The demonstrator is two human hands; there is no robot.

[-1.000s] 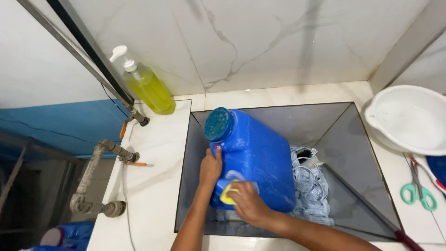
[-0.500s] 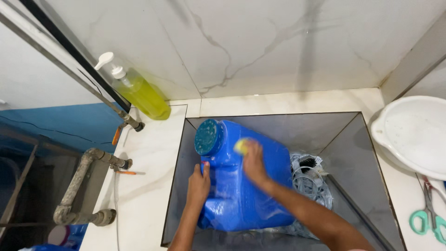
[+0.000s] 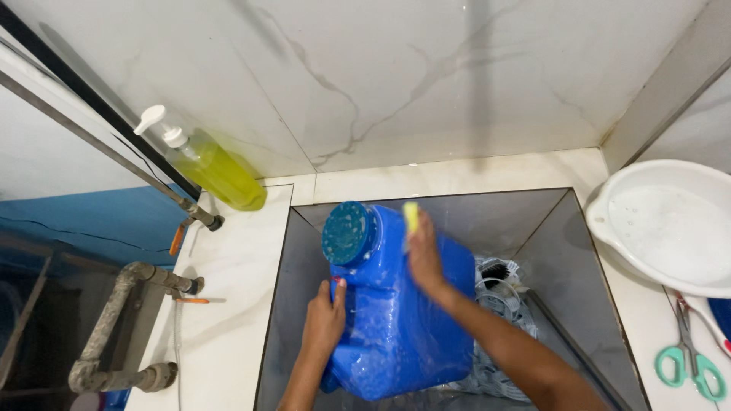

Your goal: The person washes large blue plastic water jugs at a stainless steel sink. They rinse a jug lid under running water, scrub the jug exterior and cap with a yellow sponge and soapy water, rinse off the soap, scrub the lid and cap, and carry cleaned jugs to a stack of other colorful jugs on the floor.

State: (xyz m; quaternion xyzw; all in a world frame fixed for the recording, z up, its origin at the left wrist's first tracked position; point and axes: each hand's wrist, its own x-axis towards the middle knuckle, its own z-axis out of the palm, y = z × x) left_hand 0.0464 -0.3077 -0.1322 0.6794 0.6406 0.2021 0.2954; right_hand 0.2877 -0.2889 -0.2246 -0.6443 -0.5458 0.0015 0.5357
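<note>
Roughly, by size:
Sink [image 3: 304, 251]: dark basin sunk in the pale counter, at 6 o'clock.
Blue jerrycan [image 3: 403, 335]: on its side in the sink, round cap toward 11 o'clock; wet and soapy, so likely slick; stiff plastic, seems light, best held by its edges.
White basin [image 3: 670, 228]: at 3 o'clock.
Soap bottle [image 3: 209, 164]: yellow, at 10 o'clock.
Left hand [image 3: 324, 320]: fingers clasp the can's left edge.
Right hand [image 3: 425, 259]: fingers curled, pressing a yellow sponge [image 3: 411, 215] on the can's top.
</note>
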